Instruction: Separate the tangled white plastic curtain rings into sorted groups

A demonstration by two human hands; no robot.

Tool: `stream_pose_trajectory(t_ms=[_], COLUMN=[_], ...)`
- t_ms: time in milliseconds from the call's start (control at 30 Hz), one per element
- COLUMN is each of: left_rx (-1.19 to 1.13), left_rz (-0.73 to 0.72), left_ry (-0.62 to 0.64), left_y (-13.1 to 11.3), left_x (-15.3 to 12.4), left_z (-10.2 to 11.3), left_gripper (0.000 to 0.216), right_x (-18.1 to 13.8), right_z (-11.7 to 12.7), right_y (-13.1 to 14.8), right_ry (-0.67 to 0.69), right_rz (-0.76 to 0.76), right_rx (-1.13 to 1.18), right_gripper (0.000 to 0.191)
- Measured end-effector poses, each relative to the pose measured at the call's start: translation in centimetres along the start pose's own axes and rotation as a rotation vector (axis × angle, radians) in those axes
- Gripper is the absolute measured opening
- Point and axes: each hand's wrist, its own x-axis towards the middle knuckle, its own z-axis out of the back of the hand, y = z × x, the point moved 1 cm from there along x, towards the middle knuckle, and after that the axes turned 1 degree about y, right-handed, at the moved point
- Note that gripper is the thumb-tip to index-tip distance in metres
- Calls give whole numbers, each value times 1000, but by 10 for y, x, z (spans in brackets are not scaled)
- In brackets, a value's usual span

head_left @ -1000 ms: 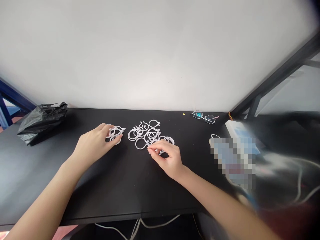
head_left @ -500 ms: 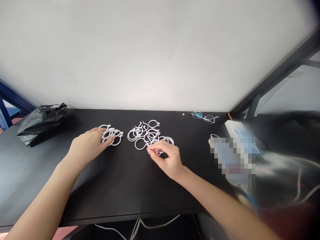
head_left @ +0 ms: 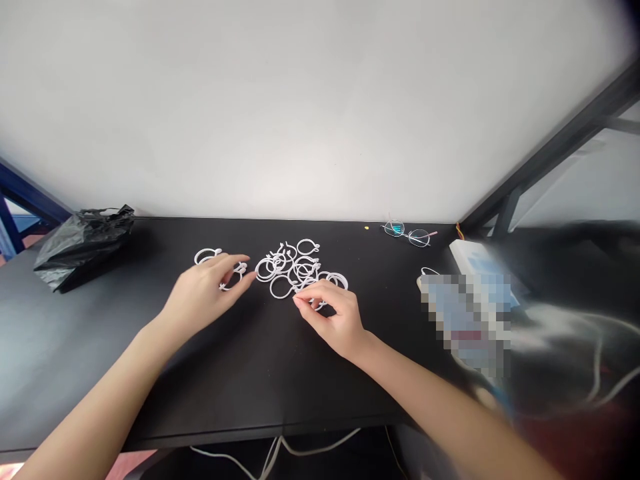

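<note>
A heap of white plastic rings (head_left: pixel 295 267) lies on the black table (head_left: pixel 250 360), near the back. To its left lies a smaller cluster of white rings (head_left: pixel 207 256). My left hand (head_left: pixel 207 293) rests over that smaller cluster with its fingers stretched toward the heap, fingertips touching a ring. My right hand (head_left: pixel 333 317) sits at the heap's near right edge, thumb and forefinger pinched on a white ring.
A crumpled black plastic bag (head_left: pixel 83 241) lies at the far left of the table. Eyeglasses (head_left: pixel 410 233) rest by the wall at the back right. A white box (head_left: pixel 475 263) and white cables (head_left: pixel 600 373) occupy the right side. A black metal frame (head_left: pixel 550 153) rises there.
My left hand slid left with the small cluster, then reached right toward the big heap, leaving some rings behind on its left. My right hand has stayed pinched at the heap's edge.
</note>
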Motion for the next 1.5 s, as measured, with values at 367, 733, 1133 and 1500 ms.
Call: stream_pose_trajectory(t_ms=[367, 733, 1133, 1500], left_rx=[-13, -108, -220, -358], left_rz=[-200, -276, -330, -317], left_ry=[202, 186, 140, 157], left_y=[-3, -13, -18, -23], left_x=[-4, -6, -9, -10], left_z=[-33, -37, -32, -25], left_gripper=[40, 33, 25, 20], right_x=[-1, -1, 0, 1], right_z=[0, 0, 0, 1], right_y=[0, -2, -1, -1], right_ry=[8, 18, 17, 4], right_rz=[-9, -37, -39, -26], right_rx=[-12, -44, -32, -33], right_gripper=[12, 12, 12, 13])
